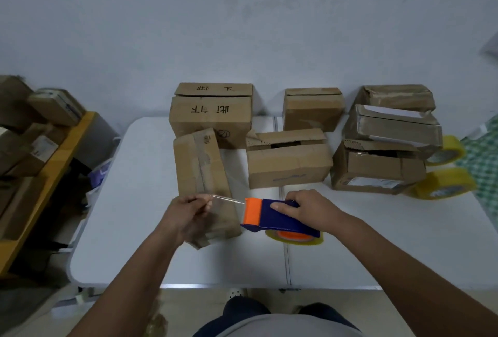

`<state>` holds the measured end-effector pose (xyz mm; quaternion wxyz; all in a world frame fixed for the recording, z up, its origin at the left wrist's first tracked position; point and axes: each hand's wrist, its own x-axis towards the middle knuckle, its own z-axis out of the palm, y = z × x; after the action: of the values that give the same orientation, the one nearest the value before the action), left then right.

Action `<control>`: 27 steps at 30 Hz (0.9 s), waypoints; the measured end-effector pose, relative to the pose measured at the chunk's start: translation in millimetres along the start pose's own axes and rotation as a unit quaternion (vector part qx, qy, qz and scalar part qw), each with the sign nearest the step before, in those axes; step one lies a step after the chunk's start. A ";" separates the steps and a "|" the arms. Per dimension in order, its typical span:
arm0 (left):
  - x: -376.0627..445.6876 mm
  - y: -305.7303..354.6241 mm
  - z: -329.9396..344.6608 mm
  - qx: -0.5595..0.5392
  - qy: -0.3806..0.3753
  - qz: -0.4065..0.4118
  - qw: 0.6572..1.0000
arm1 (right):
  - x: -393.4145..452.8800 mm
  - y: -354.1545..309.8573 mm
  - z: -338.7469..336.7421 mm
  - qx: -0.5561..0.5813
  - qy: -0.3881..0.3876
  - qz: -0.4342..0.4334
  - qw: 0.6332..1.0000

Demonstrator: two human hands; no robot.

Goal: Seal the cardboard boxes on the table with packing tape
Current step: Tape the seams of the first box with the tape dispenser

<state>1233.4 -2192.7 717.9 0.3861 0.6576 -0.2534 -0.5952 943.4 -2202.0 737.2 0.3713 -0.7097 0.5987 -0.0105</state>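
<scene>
A long cardboard box (200, 172) lies lengthwise on the white table (140, 215), its near end under my hands. My right hand (304, 208) grips a blue and orange tape dispenser (272, 216) just right of that box, a yellowish tape roll showing beneath it. A clear strip of tape (227, 199) stretches from the dispenser's orange end to my left hand (188, 215), which pinches its free end above the box.
Several more cardboard boxes stand at the back: a large printed one (211, 114), an open one (288, 160), a small one (314, 110), a stack at the right (388, 142). Two yellow tape rolls (444, 183) sit far right. A wooden shelf with parcels (40, 142) stands left.
</scene>
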 end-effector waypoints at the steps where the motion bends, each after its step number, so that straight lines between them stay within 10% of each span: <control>1: -0.2 -0.8 -13.3 -0.003 0.015 0.008 1.000 | 0.2 4.4 -0.6 -0.009 -0.005 -0.003 1.000; 27: -29.7 -77.7 -67.9 -0.080 0.179 -0.035 0.980 | 32.6 -0.8 17.7 -0.193 0.060 0.001 0.979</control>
<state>1285.2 -2110.6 672.1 0.4555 0.7290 -0.1083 -0.4993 961.4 -2220.9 710.8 0.1906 -0.7654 0.6113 0.0636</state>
